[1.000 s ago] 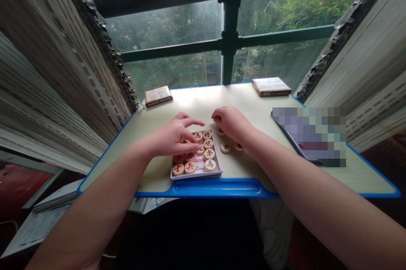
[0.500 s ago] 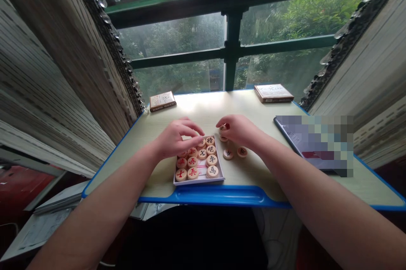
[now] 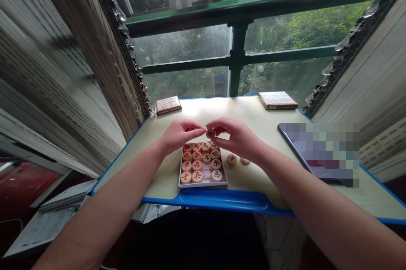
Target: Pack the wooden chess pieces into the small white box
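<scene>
My right hand [image 3: 236,132] pinches a wooden xiangqi piece [image 3: 210,133] with a black character, holding it above the far edge of a shallow white box [image 3: 203,185]. Close beside that piece are the fingertips of my left hand [image 3: 180,134]; its thumb and fingers are a little apart, and whether they touch the piece is unclear. Inside the box, red-character pieces [image 3: 197,165] fill the left columns and black-character pieces [image 3: 216,175] stand on the right. A bare patch of box floor [image 3: 206,173] shows between them. Two loose pieces lie right of the box, one [image 3: 231,158] fully visible, another [image 3: 245,161] partly behind my right hand.
Two flat boxes stand at the table's back corners, one left [image 3: 168,105] and one right [image 3: 278,100]. A tablet [image 3: 304,151], partly blurred out, lies on the right. The table [image 3: 152,168] has a blue edge with a front groove [image 3: 222,200]. Curtains hang at both sides.
My right hand has moved left from the loose pieces to the box's far edge, with a piece in its fingers. My left hand has drawn back slightly, uncovering the red pieces. The view has shifted slightly.
</scene>
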Available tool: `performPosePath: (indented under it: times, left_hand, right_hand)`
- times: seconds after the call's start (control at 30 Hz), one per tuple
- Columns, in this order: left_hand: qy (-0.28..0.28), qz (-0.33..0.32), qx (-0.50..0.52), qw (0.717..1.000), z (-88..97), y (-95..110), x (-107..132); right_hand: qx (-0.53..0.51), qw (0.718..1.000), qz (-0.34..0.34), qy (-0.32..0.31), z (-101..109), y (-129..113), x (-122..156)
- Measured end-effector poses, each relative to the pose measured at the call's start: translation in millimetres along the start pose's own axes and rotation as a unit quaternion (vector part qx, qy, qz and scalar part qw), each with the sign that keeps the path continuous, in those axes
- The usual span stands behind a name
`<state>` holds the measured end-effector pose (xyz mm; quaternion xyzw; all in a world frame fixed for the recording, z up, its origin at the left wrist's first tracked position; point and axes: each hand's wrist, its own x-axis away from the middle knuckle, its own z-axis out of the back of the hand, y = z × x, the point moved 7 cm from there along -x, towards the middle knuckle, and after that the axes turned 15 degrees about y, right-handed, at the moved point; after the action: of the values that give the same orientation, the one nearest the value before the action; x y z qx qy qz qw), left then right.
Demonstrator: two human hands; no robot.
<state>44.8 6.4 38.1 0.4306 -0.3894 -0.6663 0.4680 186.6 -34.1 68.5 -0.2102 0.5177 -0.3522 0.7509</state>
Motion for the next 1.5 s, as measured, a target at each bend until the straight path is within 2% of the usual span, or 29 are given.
performPosePath:
  times: [0.13,0.33,0.47,0.53,0.6,0.73,0.8,0.87,1.03,1.23,1.4,1.5]
  left_hand:
    - [-0.049,0.011,0.024,0.998,-7.2,2,4]
    - [-0.037,0.048,0.009,0.998,-3.4,4,8]
    - [-0.030,0.059,0.015,0.998,-1.0,6,8]
    - [-0.024,0.060,0.015,0.998,-0.5,7,7]
    - [-0.020,0.062,0.012,0.998,-0.5,7,7]
    - [-0.023,0.063,0.003,0.998,-1.8,5,8]
    - [-0.025,0.061,0.002,0.998,-2.2,4,7]
    - [-0.021,0.058,0.001,0.998,-1.4,3,7]
    - [-0.002,0.060,0.004,0.998,1.4,1,5]
    - [-0.032,0.063,-0.013,0.997,-1.3,0,5]
    - [0.062,0.029,-0.053,0.996,13.7,-4,-4]
    - [0.051,0.016,-0.082,0.995,10.0,-5,-4]
  right_hand:
    - [-0.051,0.998,-0.026,-0.037,-5,-2,3]
    - [-0.085,0.993,-0.086,-0.006,-4,4,3]
    - [-0.059,0.991,-0.116,-0.029,-5,6,4]
    - [-0.020,0.996,-0.078,-0.034,-4,3,4]
    - [0.051,0.998,-0.012,-0.024,-1,-1,3]
    - [0.181,0.976,0.118,0.013,1,-10,7]
    - [0.210,0.966,0.151,0.026,1,-12,8]
    - [0.233,0.960,0.155,0.028,0,-11,9]
    - [0.250,0.963,0.104,0.015,-3,-4,9]
    - [0.284,0.958,0.037,-0.023,-5,-3,7]
    - [0.256,0.958,-0.033,-0.127,-11,-2,9]
    - [0.250,0.950,-0.053,-0.177,-17,-1,14]
